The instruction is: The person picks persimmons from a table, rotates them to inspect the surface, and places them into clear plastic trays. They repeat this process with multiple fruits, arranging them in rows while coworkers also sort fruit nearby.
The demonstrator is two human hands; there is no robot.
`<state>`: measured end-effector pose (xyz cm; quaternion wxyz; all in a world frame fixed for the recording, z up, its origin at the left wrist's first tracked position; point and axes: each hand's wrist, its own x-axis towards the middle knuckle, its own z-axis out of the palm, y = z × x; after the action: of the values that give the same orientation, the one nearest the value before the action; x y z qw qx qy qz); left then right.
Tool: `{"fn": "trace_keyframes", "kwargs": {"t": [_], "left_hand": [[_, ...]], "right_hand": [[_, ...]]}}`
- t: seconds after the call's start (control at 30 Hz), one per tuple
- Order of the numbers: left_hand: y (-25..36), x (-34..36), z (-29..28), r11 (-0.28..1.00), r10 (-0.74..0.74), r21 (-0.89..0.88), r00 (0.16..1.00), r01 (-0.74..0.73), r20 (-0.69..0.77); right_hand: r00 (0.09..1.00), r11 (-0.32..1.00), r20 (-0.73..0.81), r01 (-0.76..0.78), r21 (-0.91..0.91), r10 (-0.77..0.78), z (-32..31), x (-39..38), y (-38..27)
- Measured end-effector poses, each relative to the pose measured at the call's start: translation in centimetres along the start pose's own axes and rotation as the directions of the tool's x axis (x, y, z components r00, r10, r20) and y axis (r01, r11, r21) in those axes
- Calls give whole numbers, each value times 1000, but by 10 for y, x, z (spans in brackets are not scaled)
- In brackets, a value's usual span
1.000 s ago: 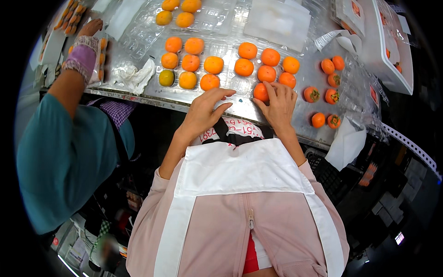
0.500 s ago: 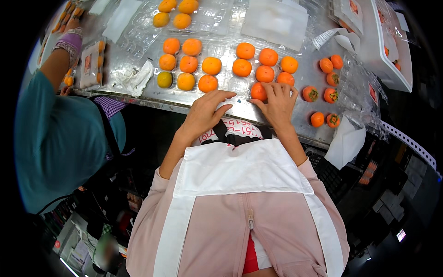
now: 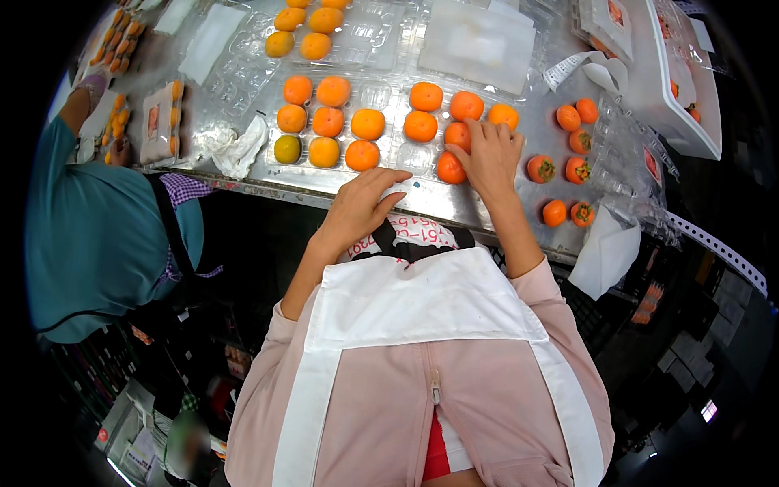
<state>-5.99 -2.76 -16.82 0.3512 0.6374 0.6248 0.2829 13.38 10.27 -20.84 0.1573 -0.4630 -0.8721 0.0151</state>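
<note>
Just ahead, twelve o'clock from the white apron bib (image 3: 422,300), clear moulded plastic trays (image 3: 415,156) hold round orange persimmons (image 3: 367,124) on a scuffed steel table (image 3: 446,199). Eleven o'clock block: eight seated, one cup bare at its upper right. One o'clock block: six visible, a bare cup at its lower left; whatever sits beneath the right hand (image 3: 495,158) cannot be told. Reads as mostly filled, not complete. Seven loose persimmons (image 3: 541,169) lie at two o'clock, outside both blocks, some showing dry, leafy calyxes. Right hand, one o'clock: fingers bent over the near rows, thumb beside the nearest persimmon; whether they grip cannot be told. Left hand (image 3: 361,203), eleven o'clock: thumb and fingers parted, grasping nothing, just below the block. Skins smooth, glossy, squat-round; one greenish-yellow persimmon (image 3: 287,149) at the block's lower left. Farther off, twelve to one: flat, matte white sheets (image 3: 477,45). Ten o'clock: crumpled, limp white wrapping (image 3: 239,146).
</note>
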Motion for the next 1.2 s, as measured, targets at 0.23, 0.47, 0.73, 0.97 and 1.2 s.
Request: {"fn": "trace_keyframes", "kwargs": {"t": [0.23, 0.47, 0.73, 0.97, 1.2], "left_hand": [[-2, 1, 1, 999, 33, 23, 999, -33, -11], [-5, 3, 3, 999, 0, -32, 1000, 0, 10], [12, 39, 16, 636, -214, -712, 955, 297, 207], [34, 56, 9, 317, -23, -917, 969, 241, 247], [38, 46, 8, 395, 66, -917, 993, 60, 93]], "right_hand": [[980, 996, 192, -41, -75, 55, -8, 10, 0], [998, 996, 58, -35, 82, 30, -3, 0, 3], [965, 718, -51, -156, 678, 257, -33, -10, -2], [968, 515, -209, 109, 850, 140, -69, -18, -20], [994, 177, -6, -13, 984, 110, -61, -27, -19]]}}
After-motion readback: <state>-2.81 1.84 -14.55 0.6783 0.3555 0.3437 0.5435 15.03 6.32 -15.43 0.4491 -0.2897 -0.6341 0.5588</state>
